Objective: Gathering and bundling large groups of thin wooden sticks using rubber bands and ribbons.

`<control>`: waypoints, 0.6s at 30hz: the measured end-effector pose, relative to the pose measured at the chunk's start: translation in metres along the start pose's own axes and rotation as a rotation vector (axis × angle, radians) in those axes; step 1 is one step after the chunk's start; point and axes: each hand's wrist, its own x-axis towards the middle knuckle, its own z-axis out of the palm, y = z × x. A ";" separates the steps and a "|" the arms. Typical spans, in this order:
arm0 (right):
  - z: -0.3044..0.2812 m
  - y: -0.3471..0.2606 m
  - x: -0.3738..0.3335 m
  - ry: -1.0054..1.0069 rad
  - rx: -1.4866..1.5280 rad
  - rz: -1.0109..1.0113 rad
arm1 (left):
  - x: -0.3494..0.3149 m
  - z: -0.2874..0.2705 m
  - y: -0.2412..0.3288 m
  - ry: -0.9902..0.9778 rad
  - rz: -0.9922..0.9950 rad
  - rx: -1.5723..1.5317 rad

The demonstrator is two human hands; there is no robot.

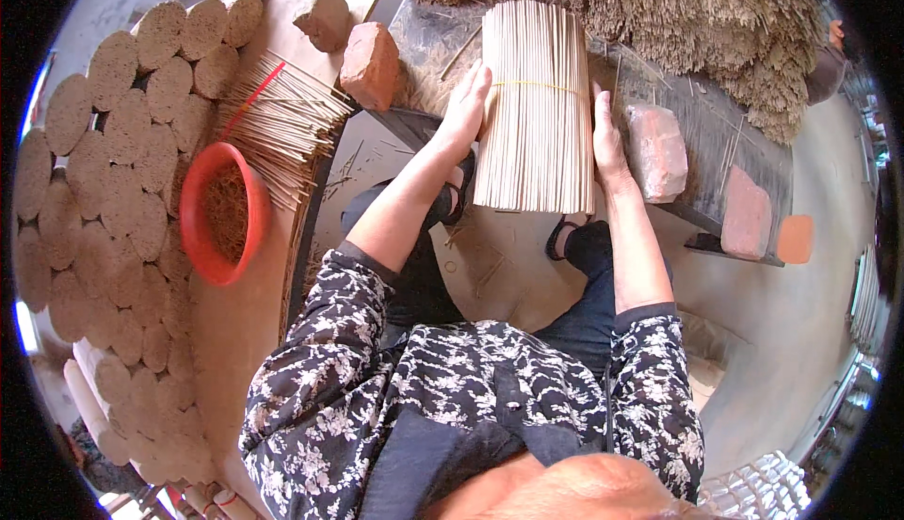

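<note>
A thick bundle of thin pale sticks (533,144), tied with a narrow yellow band, is held in front of me above a dark board. My left hand (463,111) presses its palm and fingers along the bundle's left side. Against the right side lies my right hand (609,144), thumb pointing up along the sticks. The bundle is gripped between both hands, its near ends showing as an even edge. Parts of the fingers are hidden behind the sticks.
Bricks (370,65) stand left of the bundle, and more bricks (656,153) to its right. A big heap of brown sticks (640,2) lies behind. On the left are loose sticks (282,120), a red bowl (194,214) of brown shavings and stacked round bundles (113,209).
</note>
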 end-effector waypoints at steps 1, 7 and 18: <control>0.000 0.001 -0.001 -0.018 0.043 0.035 | -0.001 -0.001 -0.007 0.018 0.027 0.094; 0.020 -0.022 -0.022 -0.135 0.390 0.060 | -0.008 0.024 0.012 -0.103 -0.270 -0.537; 0.002 -0.012 -0.008 -0.018 0.011 0.038 | -0.012 0.017 0.005 -0.036 0.034 0.028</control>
